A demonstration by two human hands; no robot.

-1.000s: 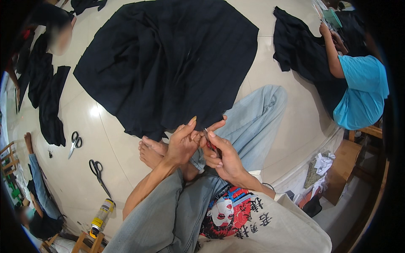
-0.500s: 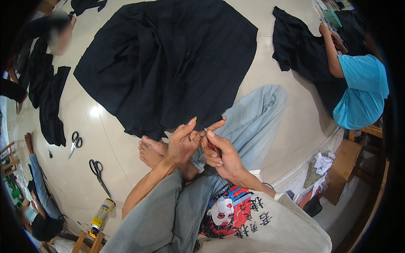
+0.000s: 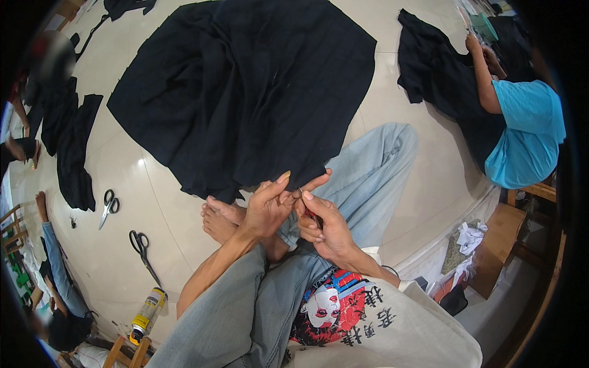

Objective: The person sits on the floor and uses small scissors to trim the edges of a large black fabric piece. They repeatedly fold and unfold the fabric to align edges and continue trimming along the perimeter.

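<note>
floor (image 3: 123, 264): pale, glossy, tiled, finely seamed | light: white glare (image 3: 141, 162) reflected left of centre | right: wooden frame (image 3: 540, 191), brown panel (image 3: 500, 245) beside it | lower left: wooden legs (image 3: 126, 354) | left edge: slatted wooden furniture (image 3: 11, 227)

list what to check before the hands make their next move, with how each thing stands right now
1. Small red tool held in the right hand: ok, the fingers are closed around it.
2. Left hand gripping the black cloth: cannot tell; it is at the near edge, but any pinch is hidden.
3. Tool tip clear of the left fingers: cannot tell; they are very close together.
4. Cloth lying smooth: not ok, folds run across it.
5. Scissors and black shears off the cloth: ok, both lie on the floor to the left.
</note>
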